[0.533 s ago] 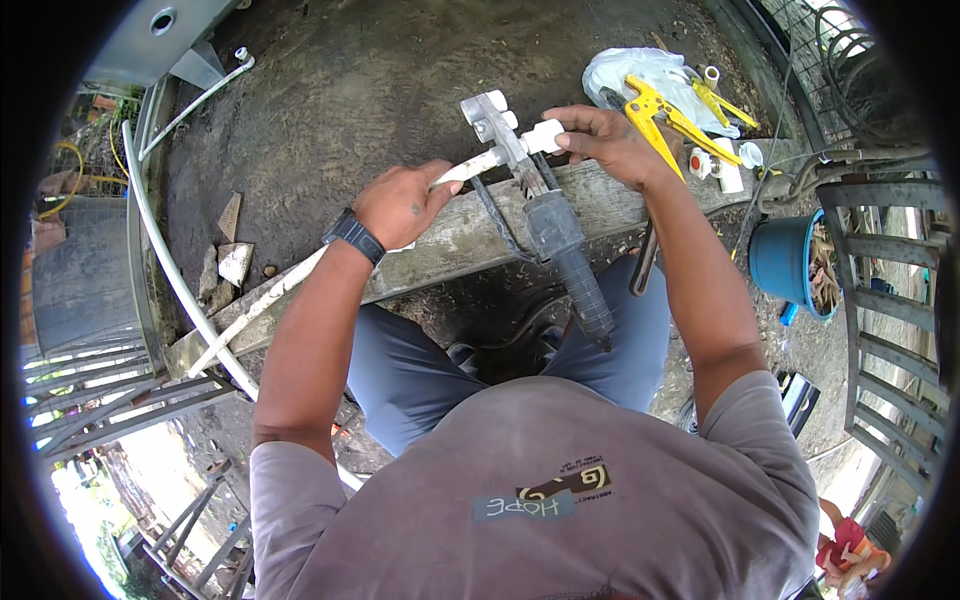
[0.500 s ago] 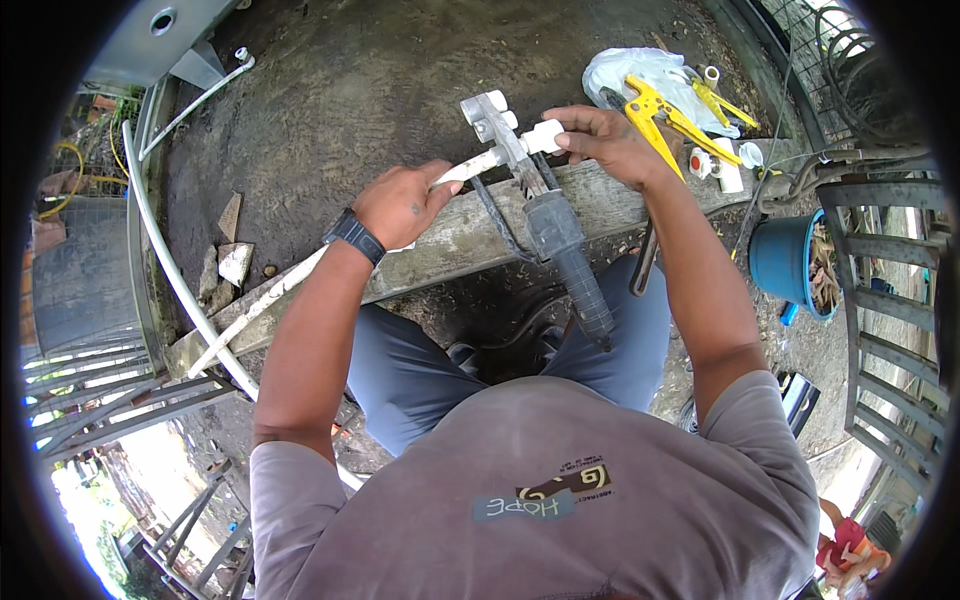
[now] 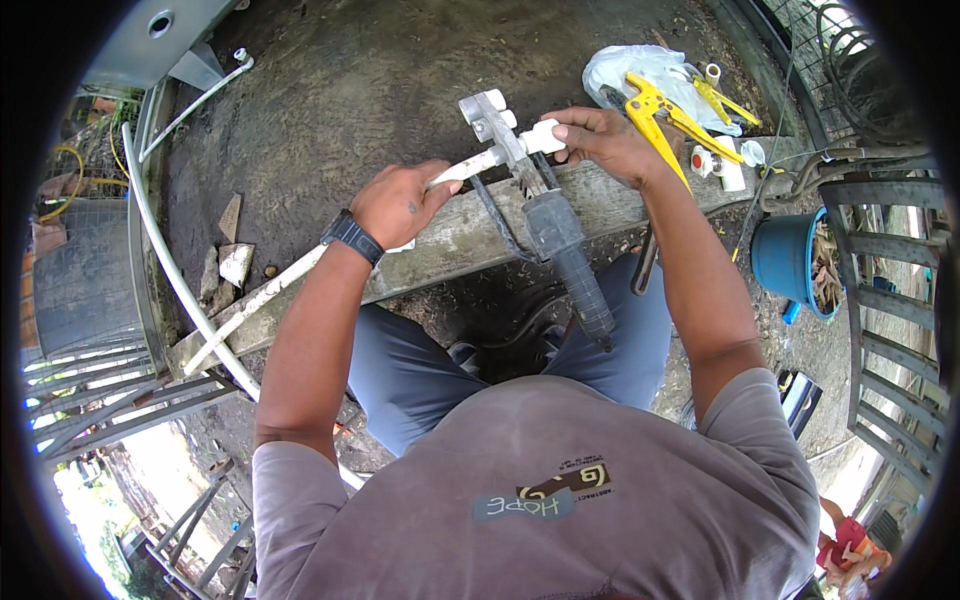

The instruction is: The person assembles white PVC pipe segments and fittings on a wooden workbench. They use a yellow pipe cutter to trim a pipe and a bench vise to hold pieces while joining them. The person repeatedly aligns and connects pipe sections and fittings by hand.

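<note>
The pipe is held along the far edge of the worktop, with its right end at the left face of the plate of the heater. It is gripped by the left hand, whose fingers are closed around it. The fitting is pinched between thumb and fingers of the right hand at the right face of the same plate. The heater is set across the worktop, with its plate past the far edge and its handle past the near edge.

Progress is judged as follows. Both parts are brought to the heater, in line on opposite faces. Pipe and fitting are separated by the plate; no direct joint is made between them. Whether either is fully seated cannot be told. Two white sockets at the plate's outer end are not engaged by the pipe. Near the right end of the worktop, a valve with a red part is left unheld, as is a yellow cutter.
</note>
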The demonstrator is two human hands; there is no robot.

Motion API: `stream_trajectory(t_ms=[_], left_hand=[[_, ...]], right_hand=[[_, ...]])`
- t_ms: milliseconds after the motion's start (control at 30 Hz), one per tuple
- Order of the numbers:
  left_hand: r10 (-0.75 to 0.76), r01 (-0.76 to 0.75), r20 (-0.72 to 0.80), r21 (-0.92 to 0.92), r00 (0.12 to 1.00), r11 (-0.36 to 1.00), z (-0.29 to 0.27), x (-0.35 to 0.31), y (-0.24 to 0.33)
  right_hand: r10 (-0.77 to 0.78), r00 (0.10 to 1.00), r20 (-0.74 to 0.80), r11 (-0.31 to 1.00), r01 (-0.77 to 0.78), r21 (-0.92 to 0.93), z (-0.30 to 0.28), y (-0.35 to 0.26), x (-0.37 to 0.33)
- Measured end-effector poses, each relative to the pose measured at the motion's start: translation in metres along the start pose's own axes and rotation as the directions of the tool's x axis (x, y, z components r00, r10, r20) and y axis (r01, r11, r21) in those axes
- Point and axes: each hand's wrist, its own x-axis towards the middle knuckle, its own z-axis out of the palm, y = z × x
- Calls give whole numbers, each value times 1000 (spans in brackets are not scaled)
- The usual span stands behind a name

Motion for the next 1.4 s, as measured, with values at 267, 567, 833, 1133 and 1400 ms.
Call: stream_trajectory(t_ms=[267, 567, 833, 1133, 1400], left_hand=[[-13, 13, 0, -9, 1000, 1000, 0, 0, -2], [-43, 34, -46, -166, 998, 985, 2, 1, -8], [-100, 143, 166, -274, 981, 951, -12, 9, -11], [-151, 207, 230, -245, 961, 947, -15, 14, -13], [-164, 213, 221, -216, 961, 953, -14, 14, -9]], right_hand=[[63, 997, -33, 997, -61, 54, 6, -5, 1], [119, 991, -63, 992, -122, -41, 6, -16, -3], [25, 998, 56, 997, -20, -78, -4, 0, 1], [44, 998, 40, 989, -37, -145, -3, -1, 2], [21, 997, 76, 982, -6, -187, -7, -4, 6]])
